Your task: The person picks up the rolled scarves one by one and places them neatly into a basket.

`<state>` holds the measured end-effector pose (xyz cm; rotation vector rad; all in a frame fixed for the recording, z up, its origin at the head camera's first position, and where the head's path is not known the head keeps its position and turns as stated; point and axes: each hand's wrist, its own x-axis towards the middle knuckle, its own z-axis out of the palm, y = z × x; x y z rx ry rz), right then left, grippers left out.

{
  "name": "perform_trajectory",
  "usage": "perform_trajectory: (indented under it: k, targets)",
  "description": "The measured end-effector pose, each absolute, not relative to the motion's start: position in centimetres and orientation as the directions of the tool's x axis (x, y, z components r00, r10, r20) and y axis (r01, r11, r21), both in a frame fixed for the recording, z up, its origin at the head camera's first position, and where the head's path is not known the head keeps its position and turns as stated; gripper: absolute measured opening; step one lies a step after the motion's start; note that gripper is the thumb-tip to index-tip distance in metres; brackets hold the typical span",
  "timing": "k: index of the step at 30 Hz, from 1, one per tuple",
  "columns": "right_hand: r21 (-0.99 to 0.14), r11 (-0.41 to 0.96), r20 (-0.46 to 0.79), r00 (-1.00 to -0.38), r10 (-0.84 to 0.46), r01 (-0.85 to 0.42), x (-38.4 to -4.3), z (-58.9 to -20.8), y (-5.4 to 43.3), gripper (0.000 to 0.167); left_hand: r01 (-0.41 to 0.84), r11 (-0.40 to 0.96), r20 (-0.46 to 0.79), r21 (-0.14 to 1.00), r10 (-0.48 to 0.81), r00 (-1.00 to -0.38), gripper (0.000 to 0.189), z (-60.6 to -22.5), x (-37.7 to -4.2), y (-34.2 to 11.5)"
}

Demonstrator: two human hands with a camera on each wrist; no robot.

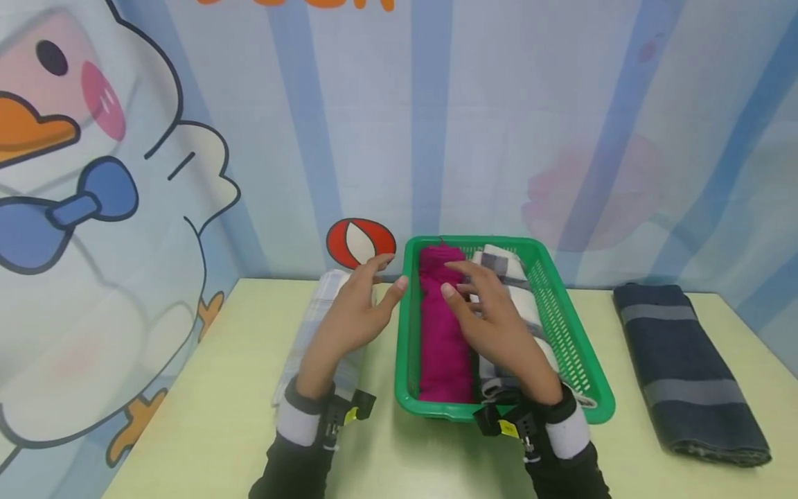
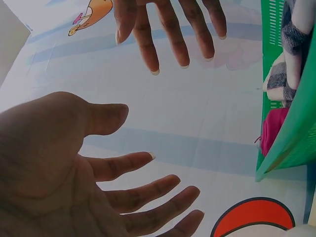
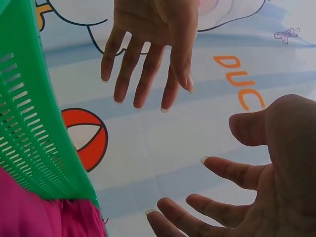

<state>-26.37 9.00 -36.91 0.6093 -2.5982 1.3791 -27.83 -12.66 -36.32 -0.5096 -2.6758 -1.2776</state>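
A green plastic basket (image 1: 576,333) stands mid-table with two rolled cloths in it. The magenta cloth (image 1: 444,339) lies along its left side, and a white and dark checked cloth (image 1: 526,305) lies beside it, partly hidden by my right hand (image 1: 495,322). That hand hovers over the basket, fingers spread and holding nothing. My left hand (image 1: 352,312) is raised left of the basket, above a folded pale plaid cloth (image 1: 299,346), its fingers loosely extended. Both wrist views show bare palms and spread fingers, with the basket wall (image 2: 301,133) at one side.
A folded dark navy cloth with grey stripes (image 1: 692,374) lies on the pale yellow table (image 1: 206,416) at the right. Behind the table hangs a striped blue backdrop (image 1: 374,138) printed with a duck and a red ball.
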Motion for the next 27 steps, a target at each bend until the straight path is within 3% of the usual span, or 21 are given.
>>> perform_trajectory:
  k: [27]
  targets:
    - [-0.755,0.496,0.293,-0.897,-0.330,-0.429,-25.5,-37.0,6.9,0.050,0.343,0.581,0.247,0.738,0.240,-0.939,0.062,-36.8,-28.2,-13.5]
